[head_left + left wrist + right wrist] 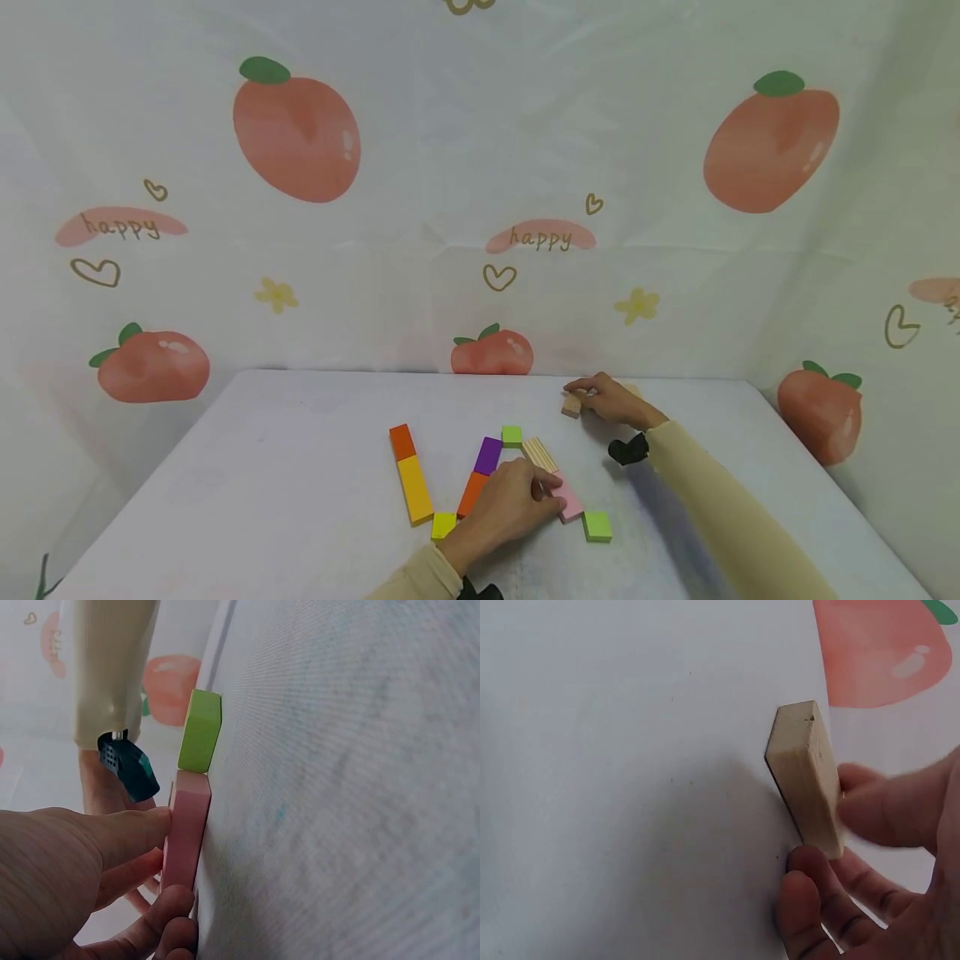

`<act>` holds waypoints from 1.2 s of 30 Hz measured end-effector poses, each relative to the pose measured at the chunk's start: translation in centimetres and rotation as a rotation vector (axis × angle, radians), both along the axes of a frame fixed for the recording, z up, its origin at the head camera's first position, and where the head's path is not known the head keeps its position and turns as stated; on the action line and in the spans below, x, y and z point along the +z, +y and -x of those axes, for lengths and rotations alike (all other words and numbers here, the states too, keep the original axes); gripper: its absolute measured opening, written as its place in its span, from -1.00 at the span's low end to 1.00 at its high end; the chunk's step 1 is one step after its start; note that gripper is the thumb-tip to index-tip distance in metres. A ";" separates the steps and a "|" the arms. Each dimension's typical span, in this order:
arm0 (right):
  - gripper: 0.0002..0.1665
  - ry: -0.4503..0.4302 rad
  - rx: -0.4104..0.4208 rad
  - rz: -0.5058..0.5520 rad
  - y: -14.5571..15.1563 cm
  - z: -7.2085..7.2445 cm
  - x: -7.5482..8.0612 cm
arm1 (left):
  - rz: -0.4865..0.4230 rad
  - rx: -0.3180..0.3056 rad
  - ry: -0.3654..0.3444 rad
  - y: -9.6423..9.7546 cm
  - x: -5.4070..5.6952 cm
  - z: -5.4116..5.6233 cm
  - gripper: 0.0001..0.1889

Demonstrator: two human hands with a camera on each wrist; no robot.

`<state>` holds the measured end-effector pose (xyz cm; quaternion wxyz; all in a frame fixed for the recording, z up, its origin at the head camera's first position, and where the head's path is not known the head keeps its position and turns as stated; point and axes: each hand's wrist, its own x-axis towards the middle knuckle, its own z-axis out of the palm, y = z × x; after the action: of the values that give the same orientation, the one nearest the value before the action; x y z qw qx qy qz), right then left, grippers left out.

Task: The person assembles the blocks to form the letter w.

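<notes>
In the head view, my left hand (510, 504) is at the pink block (568, 498), pinching it between thumb and fingers; the left wrist view shows this pink block (187, 825) lying flat, with a green block (200, 731) against its end. A ribbed beige block (540, 455) continues the row from the pink one. Farther back and to the right, my right hand (609, 400) holds a plain wooden block (572, 406). Up close, the thumb is at one side of that wooden block (806, 780), with fingers around its near end.
Left of my left hand, a zigzag of blocks continues: purple (488, 456), orange (472, 493), yellow (444, 525), amber (416, 490) and red-orange (402, 442). A green block (512, 437) lies at the upper corner. Part of a pale object (634, 389) shows behind my right hand.
</notes>
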<state>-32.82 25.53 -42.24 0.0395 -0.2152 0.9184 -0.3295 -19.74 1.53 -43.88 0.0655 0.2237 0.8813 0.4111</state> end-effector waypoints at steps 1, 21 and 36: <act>-0.54 -0.001 -0.005 0.000 0.1 -0.1 0.0 | 0.000 0.000 0.001 0.0 0.0 0.0 -0.78; -0.68 0.063 0.045 0.028 2.0 -1.6 -1.2 | -0.001 -0.006 -0.015 -0.1 0.1 0.0 -0.76; -0.61 -0.035 0.107 0.059 2.8 -2.6 -0.6 | 0.008 -0.012 -0.025 -0.1 0.2 0.1 -0.75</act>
<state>-30.19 28.30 -42.80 0.0666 -0.2595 0.8946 -0.3575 -19.86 1.46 -43.70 0.0797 0.2237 0.8807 0.4099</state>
